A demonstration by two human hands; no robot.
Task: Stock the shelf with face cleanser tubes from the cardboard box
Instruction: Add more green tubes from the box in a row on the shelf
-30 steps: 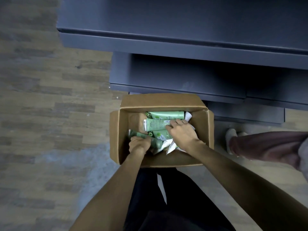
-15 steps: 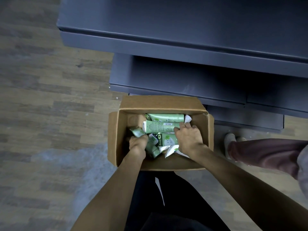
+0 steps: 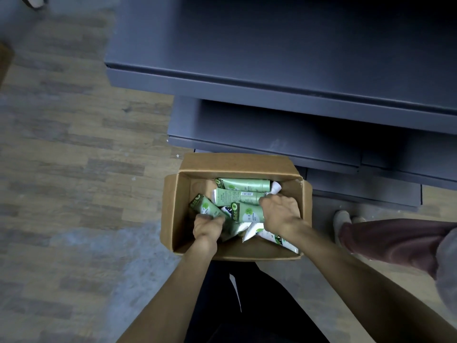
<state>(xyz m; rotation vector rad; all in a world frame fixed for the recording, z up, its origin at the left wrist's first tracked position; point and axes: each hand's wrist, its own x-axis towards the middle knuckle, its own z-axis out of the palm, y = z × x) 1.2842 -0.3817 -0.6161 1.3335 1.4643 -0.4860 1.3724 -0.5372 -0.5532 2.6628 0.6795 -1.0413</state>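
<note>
Now | both hands in box | left hand grips tube | right hand grips tubes

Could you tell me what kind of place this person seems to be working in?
Probably a shop aisle or stockroom. Bare dark metal shelves stand in tiers over a wood-look floor, and an open cardboard box of green cleanser tubes sits below them.

A wood-patterned plank floor is stretching across the left side, fading into a greyish worn patch nearer the camera. At the right edge another person's leg in maroon trousers is reaching in, and a pale shoe is resting on the floor just beside it.
</note>
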